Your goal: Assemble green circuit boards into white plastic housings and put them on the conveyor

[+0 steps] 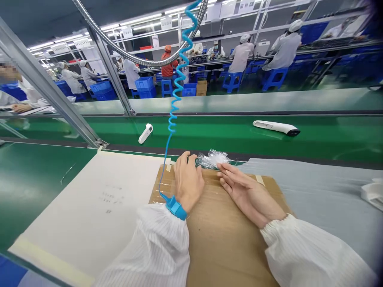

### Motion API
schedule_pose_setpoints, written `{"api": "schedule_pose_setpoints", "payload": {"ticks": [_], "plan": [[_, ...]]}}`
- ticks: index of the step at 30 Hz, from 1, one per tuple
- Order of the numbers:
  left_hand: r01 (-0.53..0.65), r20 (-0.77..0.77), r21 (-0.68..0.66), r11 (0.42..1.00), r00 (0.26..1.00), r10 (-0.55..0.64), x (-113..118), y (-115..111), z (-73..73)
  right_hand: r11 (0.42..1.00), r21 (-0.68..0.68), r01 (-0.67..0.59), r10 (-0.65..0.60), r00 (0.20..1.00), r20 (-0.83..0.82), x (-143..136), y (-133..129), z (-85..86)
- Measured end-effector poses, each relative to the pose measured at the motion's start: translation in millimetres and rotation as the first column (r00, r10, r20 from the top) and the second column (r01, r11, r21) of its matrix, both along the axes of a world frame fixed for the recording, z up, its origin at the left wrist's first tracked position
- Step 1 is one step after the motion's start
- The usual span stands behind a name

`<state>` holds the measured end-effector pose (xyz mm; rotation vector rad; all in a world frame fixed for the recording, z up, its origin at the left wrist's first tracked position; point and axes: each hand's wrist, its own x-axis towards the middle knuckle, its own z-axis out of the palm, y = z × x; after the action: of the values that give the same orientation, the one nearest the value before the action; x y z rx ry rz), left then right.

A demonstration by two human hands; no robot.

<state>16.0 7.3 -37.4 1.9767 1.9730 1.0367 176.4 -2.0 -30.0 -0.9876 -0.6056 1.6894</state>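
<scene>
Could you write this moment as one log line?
left hand: over cardboard | right hand: fingers near clear plastic, contact unclear | green surface: two white devices

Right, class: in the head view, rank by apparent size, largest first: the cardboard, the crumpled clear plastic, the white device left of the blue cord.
1. Cardboard
2. Crumpled clear plastic
3. White device

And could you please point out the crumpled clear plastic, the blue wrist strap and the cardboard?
Crumpled clear plastic (213, 158), head view: middle of the bundle.
Blue wrist strap (177, 209), head view: its band.
Cardboard (224, 235), head view: its bare middle.
</scene>
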Motion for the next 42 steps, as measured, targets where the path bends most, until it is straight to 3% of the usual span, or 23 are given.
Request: {"api": "schedule_pose_setpoints", "payload": {"ticks": [7,13,19,22,25,30,33,35,37,38,39,40,42], "plan": [[-0.004,0.013,-0.009,1.0,1.0,0.004,1,-2,2.7,1.0,-0.024,0.002,-0.001,0.998,0.056,-1,-1,2.5],[0.008,0.046,-0.014,1.0,0.999,-0.008,1,-5,5.0,1.0,-0.007,-0.001,0.001,0.994,0.11,2,2,-5.7],[-0.027,0.127,0.078,0.997,0.992,0.017,2,0,5.7,0.999,-0.004,-0.032,0.032,0.995,0.098,5,5,-12.6],[-0.064,0.232,0.146,0.987,0.972,0.028,2,3,11.0,1.0,-0.003,-0.006,0.006,0.998,0.065,4,4,-8.6],[-0.112,0.317,0.133,0.985,0.946,0.065,2,4,15.8,1.0,0.023,-0.013,0.013,1.0,0.017,3,2,-4.6],[-0.058,0.326,0.09,0.994,0.945,0.026,1,4,16.1,0.999,0.043,-0.001,0.002,1.0,-0.026,1,-5,0.5],[-0.041,0.325,0.102,0.994,0.946,0.006,1,3,16.3,0.995,0.085,-0.045,0.043,0.999,0.029,8,-3,7.4],[-0.044,0.333,0.114,0.992,0.943,0.004,1,3,16.0,0.985,0.161,-0.067,0.041,0.986,0.162,23,11,11.6],[-0.054,0.336,0.123,0.991,0.942,0.01,1,3,14.4,0.964,0.26,-0.06,-0.048,0.92,0.39,47,41,14.6],[-0.058,0.335,0.127,0.99,0.942,0.012,1,4,13.3,0.949,0.311,-0.046,-0.128,0.848,0.514,61,60,15.9],[-0.058,0.33,0.134,0.989,0.944,0.011,1,5,12.1,0.933,0.356,-0.052,-0.216,0.71,0.67,75,81,17.1],[-0.056,0.32,0.142,0.988,0.947,0.008,1,5,10.8,0.924,0.375,-0.071,-0.296,0.486,0.822,88,102,18.1],[-0.062,0.293,0.162,0.985,0.956,0.012,0,6,8.5,0.925,0.377,-0.046,-0.348,0.292,0.891,110,140,19.0]]}}
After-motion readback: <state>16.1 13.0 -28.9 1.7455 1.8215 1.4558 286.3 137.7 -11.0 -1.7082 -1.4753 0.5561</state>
